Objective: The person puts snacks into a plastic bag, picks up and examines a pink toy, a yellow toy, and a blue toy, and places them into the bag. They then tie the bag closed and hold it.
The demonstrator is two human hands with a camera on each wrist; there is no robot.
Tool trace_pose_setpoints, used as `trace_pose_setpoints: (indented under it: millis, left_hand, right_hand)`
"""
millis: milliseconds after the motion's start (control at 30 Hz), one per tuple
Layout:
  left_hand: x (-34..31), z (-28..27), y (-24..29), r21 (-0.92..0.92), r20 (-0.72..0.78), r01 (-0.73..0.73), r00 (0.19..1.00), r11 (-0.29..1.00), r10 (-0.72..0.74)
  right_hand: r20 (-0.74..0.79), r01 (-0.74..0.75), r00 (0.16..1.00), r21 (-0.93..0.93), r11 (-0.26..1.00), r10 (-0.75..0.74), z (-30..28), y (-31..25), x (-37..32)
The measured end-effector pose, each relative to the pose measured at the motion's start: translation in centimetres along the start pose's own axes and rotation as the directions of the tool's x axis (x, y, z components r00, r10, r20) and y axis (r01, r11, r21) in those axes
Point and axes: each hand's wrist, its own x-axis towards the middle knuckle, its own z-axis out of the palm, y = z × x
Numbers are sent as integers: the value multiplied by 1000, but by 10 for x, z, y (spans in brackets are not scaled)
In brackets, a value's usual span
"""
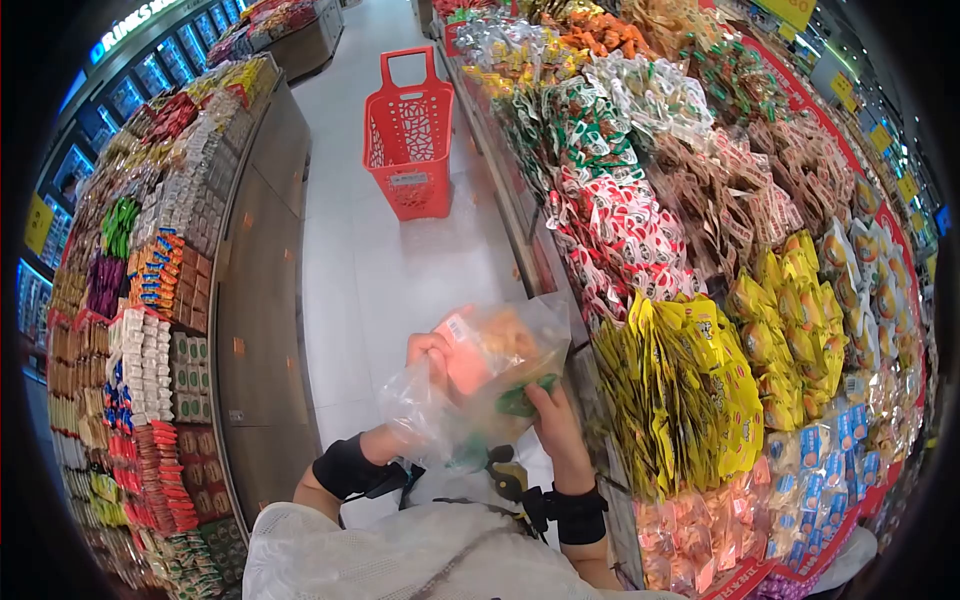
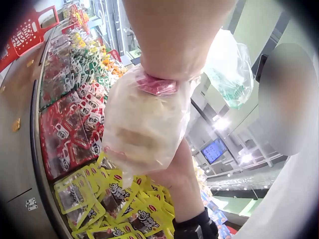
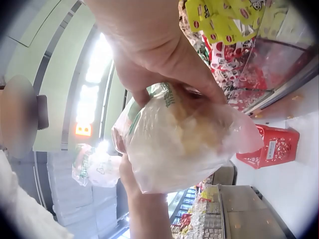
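A clear plastic bag point(image 1: 520, 335) with orange-brown food packets inside is held up between both hands in front of the body. My left hand point(image 1: 430, 350) grips it at the left, beside a pink label point(image 1: 465, 365) with a barcode. On the other side my right hand point(image 1: 560, 430) pinches a green part point(image 1: 527, 397) of the bundle between thumb and fingers. Green print runs along the bag point(image 3: 167, 154) near the right fingers in the right wrist view. A dark pink packet point(image 2: 157, 85) shows under the left hand in the left wrist view.
A red shopping basket point(image 1: 410, 150) with a raised handle stands on the aisle floor point(image 1: 340, 260) ahead. To the right, a bin holds yellow packets point(image 1: 690, 385) and red-and-white packets point(image 1: 620, 225). Another snack shelf point(image 1: 260, 330) borders the aisle's left side.
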Motion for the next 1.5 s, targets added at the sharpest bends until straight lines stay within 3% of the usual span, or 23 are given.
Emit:
trace_pose_setpoints:
  millis: [167, 467, 567, 733, 1100, 1300, 1500]
  left_hand:
    - [30, -42, -1, 46, -56, -10, 998, 999, 13]
    - [135, -141, -11, 166, -109, 5, 994, 986, 13]
    - [168, -170, -12, 205, -106, 26, 994, 978, -4]
    - [219, -200, -21, 249, -99, 56, 995, 967, -32]
    - [298, -232, -50, 336, -125, 80, 991, 938, -39]
    - [341, -241, -66, 406, -179, 82, 984, 910, -9]
    - [424, -237, -82, 496, -190, 38, 980, 867, 66]
  right_hand:
    - [112, -1, 994, -31, 1000, 5, 27, 11, 49]
    - [292, 12, 952, -338, 941, 93, 108, 9, 180]
    - [309, -76, 939, -244, 967, 152, 131, -11, 215]
    - [192, -117, 969, -198, 973, 156, 130, -10, 270]
    - [-43, -41, 998, -121, 992, 36, 113, -42, 345]
    - [21, -9, 1000, -73, 997, 11, 120, -62, 412]
    - [49, 63, 997, -55, 997, -60, 117, -87, 497]
